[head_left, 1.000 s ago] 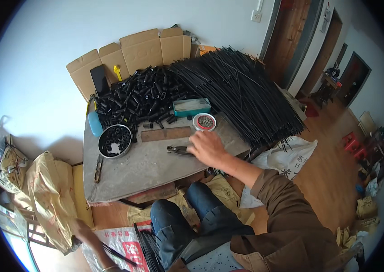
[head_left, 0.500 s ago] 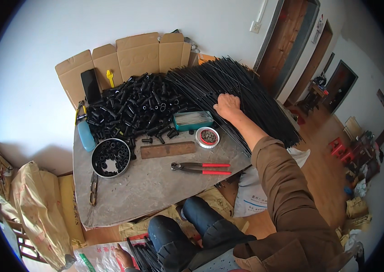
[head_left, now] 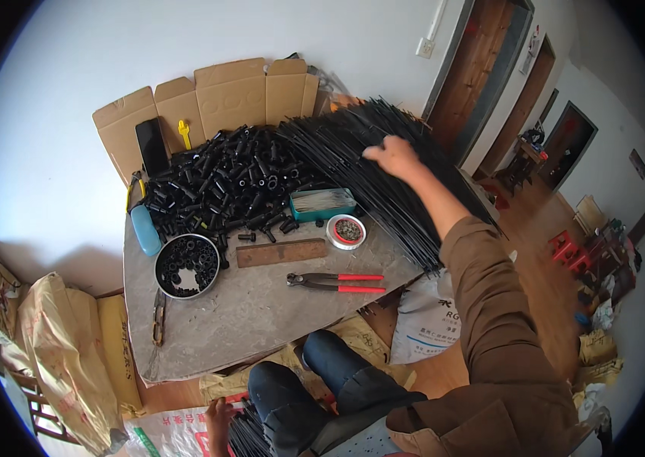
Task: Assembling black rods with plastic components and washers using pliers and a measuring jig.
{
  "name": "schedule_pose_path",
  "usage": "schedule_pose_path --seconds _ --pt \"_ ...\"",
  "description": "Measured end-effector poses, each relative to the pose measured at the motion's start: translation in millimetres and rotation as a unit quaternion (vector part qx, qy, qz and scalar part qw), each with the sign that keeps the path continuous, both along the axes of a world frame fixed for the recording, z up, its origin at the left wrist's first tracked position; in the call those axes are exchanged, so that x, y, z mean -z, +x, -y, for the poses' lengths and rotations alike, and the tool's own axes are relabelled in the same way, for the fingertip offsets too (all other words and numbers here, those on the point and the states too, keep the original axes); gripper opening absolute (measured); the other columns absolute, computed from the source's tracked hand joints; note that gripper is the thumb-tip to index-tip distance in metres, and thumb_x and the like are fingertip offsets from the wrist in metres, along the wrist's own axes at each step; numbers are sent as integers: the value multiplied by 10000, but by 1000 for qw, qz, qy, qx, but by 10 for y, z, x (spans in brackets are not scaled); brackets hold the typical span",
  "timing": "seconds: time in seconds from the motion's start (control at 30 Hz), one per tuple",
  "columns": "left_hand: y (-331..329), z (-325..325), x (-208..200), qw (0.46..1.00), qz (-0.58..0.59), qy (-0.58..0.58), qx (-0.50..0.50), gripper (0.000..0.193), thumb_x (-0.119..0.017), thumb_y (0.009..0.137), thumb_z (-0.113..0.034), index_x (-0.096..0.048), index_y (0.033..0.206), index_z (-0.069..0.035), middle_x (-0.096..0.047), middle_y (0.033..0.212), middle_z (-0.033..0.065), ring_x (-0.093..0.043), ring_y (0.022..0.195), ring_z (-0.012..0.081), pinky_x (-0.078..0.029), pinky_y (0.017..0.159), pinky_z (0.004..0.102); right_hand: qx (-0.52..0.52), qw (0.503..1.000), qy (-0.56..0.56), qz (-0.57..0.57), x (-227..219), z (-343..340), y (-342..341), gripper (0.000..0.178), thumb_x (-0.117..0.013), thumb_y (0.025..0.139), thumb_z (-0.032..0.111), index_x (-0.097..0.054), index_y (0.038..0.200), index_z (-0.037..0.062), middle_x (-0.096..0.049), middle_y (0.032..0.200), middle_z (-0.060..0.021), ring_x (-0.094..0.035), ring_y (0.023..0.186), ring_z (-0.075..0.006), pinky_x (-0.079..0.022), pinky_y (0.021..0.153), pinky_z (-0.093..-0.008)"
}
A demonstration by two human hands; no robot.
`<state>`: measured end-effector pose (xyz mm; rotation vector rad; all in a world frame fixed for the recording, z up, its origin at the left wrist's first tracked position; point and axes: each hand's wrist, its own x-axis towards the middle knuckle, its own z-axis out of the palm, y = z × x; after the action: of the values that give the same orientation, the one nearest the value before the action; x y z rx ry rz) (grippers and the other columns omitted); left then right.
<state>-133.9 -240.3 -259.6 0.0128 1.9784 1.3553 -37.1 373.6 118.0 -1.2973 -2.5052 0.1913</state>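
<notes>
At near left, the left hand (head_left: 219,417) sits beside a low black bundle (head_left: 251,433); I cannot tell its grip. Farther right, the nearer right hand (head_left: 395,157), fingers curled, grip unclear, is over the tabletop rod pile (head_left: 391,217), which runs far-left to near-right.
</notes>
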Motion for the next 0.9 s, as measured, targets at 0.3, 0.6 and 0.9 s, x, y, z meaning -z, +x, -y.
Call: schedule_pose_path --seconds 0.3,0.6,0.9 --pt "433 -216 -772 993 -50 70 78 353 -529 937 -247 -612 1124 41 -678 836 90 -610 669 115 -458 583 233 51 998 -9 46 466 6 -129 281 -609 839 177 -657 1048 -5 -630 1130 -230 -604 1066 -383 -497 889 -454" --pt "510 -162 -1131 980 -149 8 135 363 -527 928 -252 -613 1121 43 -683 880 108 -644 735 148 -476 633 267 21 997 58 40 729 -68 -91 264 -632 818 195 -684 1000 12 -655 1075 -215 -627 1016 -385 -511 859 -455" --pt "595 -243 -1553 949 -234 19 212 293 -528 929 -172 -630 1074 61 -686 865 123 -647 748 159 -510 712 290 7 996 85 -9 16 -112 40 316 -680 802 300 -703 973 36 -664 1028 -221 -631 999 -379 -500 847 -469"
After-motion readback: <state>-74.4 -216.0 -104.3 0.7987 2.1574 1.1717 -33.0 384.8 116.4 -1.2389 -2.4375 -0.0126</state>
